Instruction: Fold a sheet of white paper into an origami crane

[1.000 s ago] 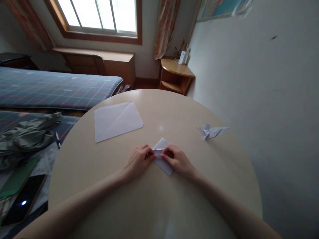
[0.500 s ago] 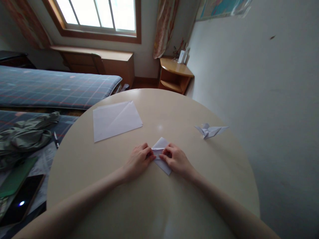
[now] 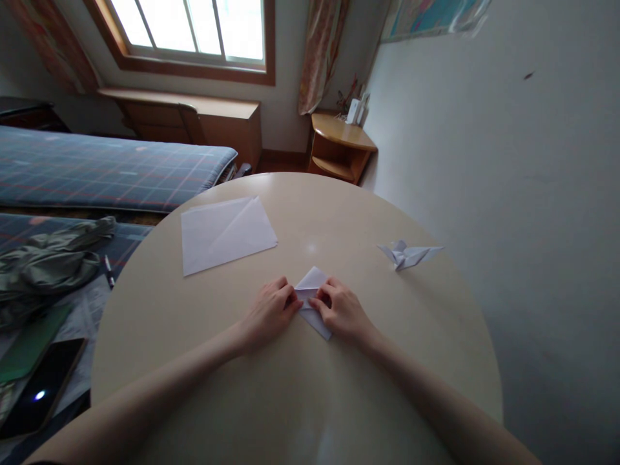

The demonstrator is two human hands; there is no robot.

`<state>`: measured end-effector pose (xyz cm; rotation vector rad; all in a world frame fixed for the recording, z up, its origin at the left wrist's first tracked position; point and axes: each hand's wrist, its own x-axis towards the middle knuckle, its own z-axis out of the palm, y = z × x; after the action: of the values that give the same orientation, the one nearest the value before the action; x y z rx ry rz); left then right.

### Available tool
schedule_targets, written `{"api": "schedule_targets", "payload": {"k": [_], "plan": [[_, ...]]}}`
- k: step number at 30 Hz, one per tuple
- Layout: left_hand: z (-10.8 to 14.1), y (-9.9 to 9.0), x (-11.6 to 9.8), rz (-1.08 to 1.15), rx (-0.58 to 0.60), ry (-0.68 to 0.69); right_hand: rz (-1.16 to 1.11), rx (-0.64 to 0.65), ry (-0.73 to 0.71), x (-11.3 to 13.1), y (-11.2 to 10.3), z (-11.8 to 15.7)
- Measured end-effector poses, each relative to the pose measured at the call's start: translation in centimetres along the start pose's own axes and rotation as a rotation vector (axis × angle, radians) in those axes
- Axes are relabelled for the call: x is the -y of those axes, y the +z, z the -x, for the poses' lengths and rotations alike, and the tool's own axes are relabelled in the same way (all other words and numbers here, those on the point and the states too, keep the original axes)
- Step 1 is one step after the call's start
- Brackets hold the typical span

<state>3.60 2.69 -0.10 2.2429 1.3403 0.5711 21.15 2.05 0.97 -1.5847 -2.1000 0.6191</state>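
The person's left hand (image 3: 272, 310) is curling nearly closed, its thumb and fingers pinching the left edge of a small folded paper (image 3: 311, 280) that is lying near the middle of the round table (image 3: 271, 407). The right hand (image 3: 345, 311) is bending its fingers toward its thumb and pinching the paper's right side. White sheets (image 3: 225, 239) are lying farther off to the left, and a paper bird (image 3: 411, 257) is resting at the far right.

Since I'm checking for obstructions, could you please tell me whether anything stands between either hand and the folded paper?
Nothing visible does: the left hand and right hand both touch the folded paper. The paper bird and the white sheets lie apart from it.
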Motion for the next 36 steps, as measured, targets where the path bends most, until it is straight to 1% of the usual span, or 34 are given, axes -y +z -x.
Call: {"api": "schedule_targets", "payload": {"k": [4, 7, 11, 16, 19, 25, 30, 36], "plan": [[0.1, 0.0, 0.3, 0.007, 0.005, 0.03, -0.086, 0.021, 0.006, -0.3, -0.1, 0.0], [0.2, 0.0, 0.5, 0.032, -0.005, 0.059, -0.14, 0.053, -0.017, -0.5, -0.1, 0.0], [0.3, -0.1, 0.5, 0.067, -0.023, 0.054, -0.156, 0.079, -0.067, -0.7, -0.1, 0.2], [0.3, -0.4, 0.3, 0.082, -0.019, 0.048, -0.149, 0.083, -0.054, -0.5, -0.2, 0.4], [0.4, -0.3, 0.3, 0.081, -0.017, 0.061, -0.134, 0.058, -0.052, -0.4, 0.0, 0.5], [0.4, 0.0, 0.4, 0.037, -0.023, 0.08, -0.068, 0.004, -0.111, -0.3, 0.7, 0.7], [0.4, 0.0, 0.1, 0.012, -0.02, 0.072, -0.022, 0.023, -0.074, 0.0, 0.6, 0.5], [0.4, 0.3, 0.2, -0.034, -0.028, 0.059, -0.013, -0.041, -0.051, -0.2, 0.3, 0.8]]}}
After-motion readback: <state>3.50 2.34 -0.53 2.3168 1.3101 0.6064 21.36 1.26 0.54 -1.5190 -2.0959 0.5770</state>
